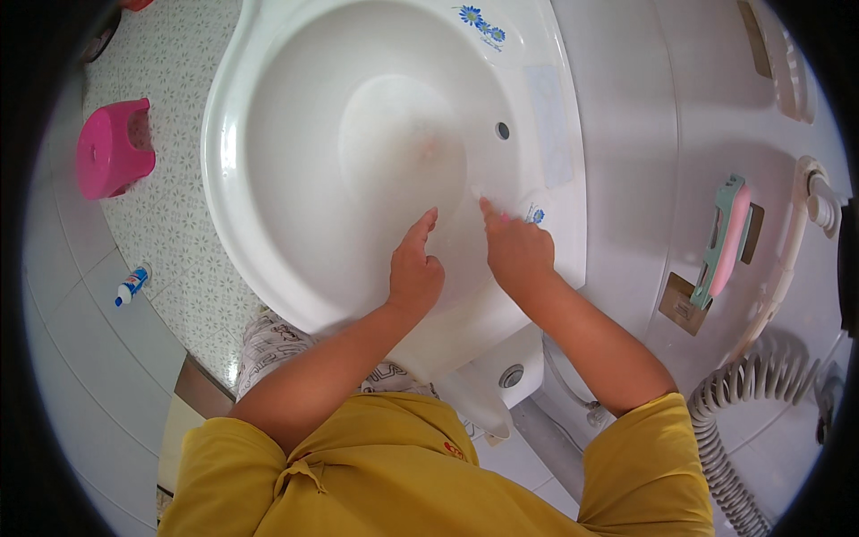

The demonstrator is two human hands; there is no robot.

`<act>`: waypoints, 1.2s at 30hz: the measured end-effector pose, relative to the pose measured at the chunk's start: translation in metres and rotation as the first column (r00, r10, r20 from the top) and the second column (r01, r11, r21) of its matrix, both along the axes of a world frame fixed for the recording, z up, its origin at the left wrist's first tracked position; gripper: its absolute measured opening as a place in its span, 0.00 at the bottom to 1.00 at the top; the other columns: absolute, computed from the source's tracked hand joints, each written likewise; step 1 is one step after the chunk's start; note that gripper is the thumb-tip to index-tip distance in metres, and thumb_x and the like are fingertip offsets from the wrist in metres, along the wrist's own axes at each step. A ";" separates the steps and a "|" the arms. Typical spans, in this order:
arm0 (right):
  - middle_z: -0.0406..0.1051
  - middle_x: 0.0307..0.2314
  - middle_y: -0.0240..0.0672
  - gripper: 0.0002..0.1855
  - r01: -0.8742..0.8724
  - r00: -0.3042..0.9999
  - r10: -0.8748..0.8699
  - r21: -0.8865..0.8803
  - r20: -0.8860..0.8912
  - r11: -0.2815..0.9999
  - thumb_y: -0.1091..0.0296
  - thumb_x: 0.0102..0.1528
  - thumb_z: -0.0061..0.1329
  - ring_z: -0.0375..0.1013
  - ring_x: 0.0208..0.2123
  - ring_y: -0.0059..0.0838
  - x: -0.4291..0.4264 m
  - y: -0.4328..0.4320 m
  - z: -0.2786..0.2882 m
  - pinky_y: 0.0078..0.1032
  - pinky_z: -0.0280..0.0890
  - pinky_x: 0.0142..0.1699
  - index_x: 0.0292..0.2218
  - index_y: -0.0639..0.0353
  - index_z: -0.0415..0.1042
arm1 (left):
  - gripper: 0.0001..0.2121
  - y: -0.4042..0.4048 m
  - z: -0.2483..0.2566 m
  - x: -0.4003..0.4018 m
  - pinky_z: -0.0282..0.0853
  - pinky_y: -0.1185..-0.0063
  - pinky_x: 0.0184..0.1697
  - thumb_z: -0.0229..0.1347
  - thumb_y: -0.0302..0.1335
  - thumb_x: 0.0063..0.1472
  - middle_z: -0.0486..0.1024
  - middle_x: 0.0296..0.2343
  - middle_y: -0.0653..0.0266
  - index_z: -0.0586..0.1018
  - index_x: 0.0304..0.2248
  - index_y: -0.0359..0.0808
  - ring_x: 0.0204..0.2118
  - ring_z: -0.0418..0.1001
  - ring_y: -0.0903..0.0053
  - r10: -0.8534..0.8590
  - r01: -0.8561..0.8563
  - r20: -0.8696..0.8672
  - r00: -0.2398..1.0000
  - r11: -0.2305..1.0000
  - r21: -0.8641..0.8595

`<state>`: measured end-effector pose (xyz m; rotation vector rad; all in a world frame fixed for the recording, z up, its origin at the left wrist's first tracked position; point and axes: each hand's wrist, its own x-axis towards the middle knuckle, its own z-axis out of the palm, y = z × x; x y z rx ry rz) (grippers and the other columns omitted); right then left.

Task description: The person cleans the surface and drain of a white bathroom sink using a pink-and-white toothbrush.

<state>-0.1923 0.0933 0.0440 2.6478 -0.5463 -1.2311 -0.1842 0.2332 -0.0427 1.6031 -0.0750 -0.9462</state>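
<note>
A white ceramic washbasin [228,134] lies before me, its bowl looking cloudy, with a blurred reddish spot [429,146] near the bottom. My left hand [417,263] hovers over the near part of the bowl with its fingers extended; I see nothing in it. Close to the right-hand wall of the bowl is my right hand [520,248], index finger stretched forward and the other fingers curled. Just beyond that fingertip is a small whitish patch [476,191]. A tiny pink bit [504,217] shows beside the curled fingers; whether they grip it is hidden.
An overflow hole [502,131] pierces the bowl's right side. A pink plastic stool [100,151] and a blue-and-white bottle [133,284] are on the left. Along the right wall are a pink-and-green rack [725,241] and a coiled hose [711,416]. A toilet cistern [470,376] adjoins the basin.
</note>
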 end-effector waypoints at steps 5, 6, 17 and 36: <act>0.74 0.25 0.40 0.29 0.011 1.000 -0.009 0.102 -0.013 0.995 0.73 0.52 0.43 0.76 0.27 0.35 -0.019 0.024 -0.001 0.29 0.70 0.30 0.56 0.55 0.61 | 0.34 0.001 0.000 0.001 0.56 0.74 0.60 0.34 0.07 0.43 0.65 0.52 0.54 0.63 0.54 0.31 0.55 0.63 0.66 0.008 -0.008 -0.001 1.000 1.000 -0.002; 0.74 0.26 0.40 0.29 0.012 1.000 -0.011 0.157 -0.008 0.987 0.74 0.51 0.43 0.76 0.28 0.36 -0.025 0.029 -0.002 0.30 0.70 0.31 0.56 0.55 0.60 | 0.34 0.000 0.000 0.001 0.56 0.74 0.60 0.34 0.07 0.43 0.65 0.52 0.54 0.63 0.54 0.31 0.55 0.63 0.66 0.011 -0.011 -0.004 1.000 1.000 -0.008; 0.74 0.26 0.48 0.29 0.302 0.951 -0.220 0.496 -0.217 0.814 0.74 0.51 0.38 0.73 0.31 0.49 -0.030 0.037 0.012 0.41 0.68 0.39 0.56 0.52 0.59 | 0.33 0.001 0.000 0.000 0.55 0.74 0.60 0.34 0.09 0.45 0.65 0.52 0.52 0.63 0.54 0.31 0.56 0.62 0.64 0.032 -0.033 -0.038 0.999 0.999 -0.015; 0.75 0.28 0.36 0.29 -0.014 1.000 0.014 -0.004 0.018 1.000 0.72 0.52 0.43 0.76 0.27 0.32 -0.007 0.012 -0.002 0.27 0.70 0.30 0.56 0.54 0.59 | 0.34 0.000 0.002 0.002 0.56 0.75 0.60 0.35 0.07 0.44 0.66 0.51 0.54 0.63 0.54 0.31 0.55 0.63 0.67 0.006 -0.006 -0.008 1.000 1.000 0.002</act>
